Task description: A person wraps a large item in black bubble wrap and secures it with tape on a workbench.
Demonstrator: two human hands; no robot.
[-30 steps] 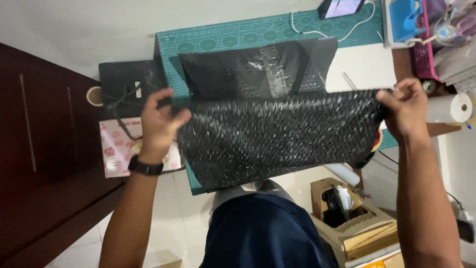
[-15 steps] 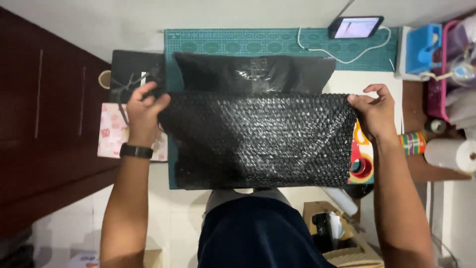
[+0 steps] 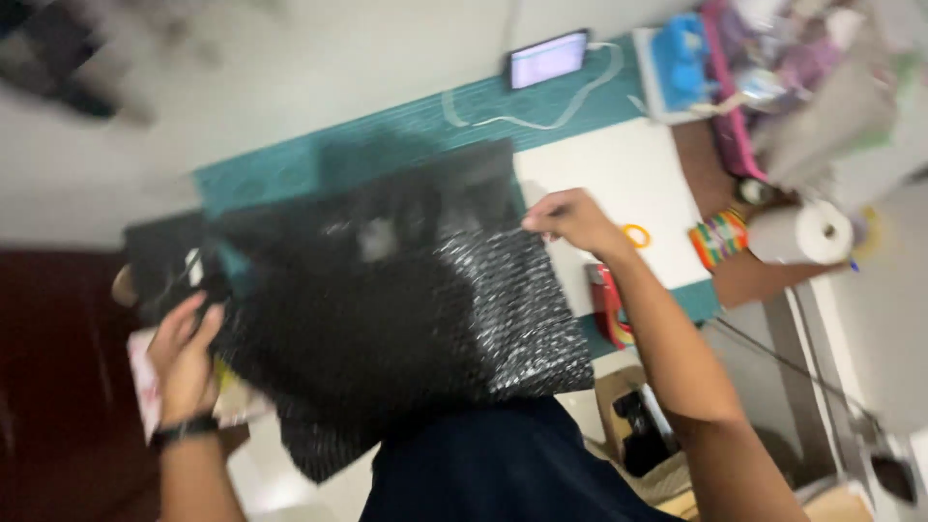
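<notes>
We hold a big black bubble sheet (image 3: 406, 358) with both hands. A moment ago it hung flat and level between our two hands. Now it tips: our left hand (image 3: 184, 353) has dropped low and close to our body, and our right hand (image 3: 570, 217) has stayed up high. The whole view has swung and gone blurry too, so we think we are turning the sheet or our head.

Our left grip is closed tight on the sheet's left edge, thumb on top. That arm comes straight up from below, with a black band (image 3: 184, 430) on the wrist. Our right grip pinches the sheet's top right corner with the fingers together. That arm is bent and reaches up from the right.

Under the sheet, past our right grip, lies a green mat (image 3: 406, 135) on the white desk (image 3: 628, 174). A phone (image 3: 548, 58) glows far above that grip. A paper roll (image 3: 802, 232) sits off to its right.
</notes>
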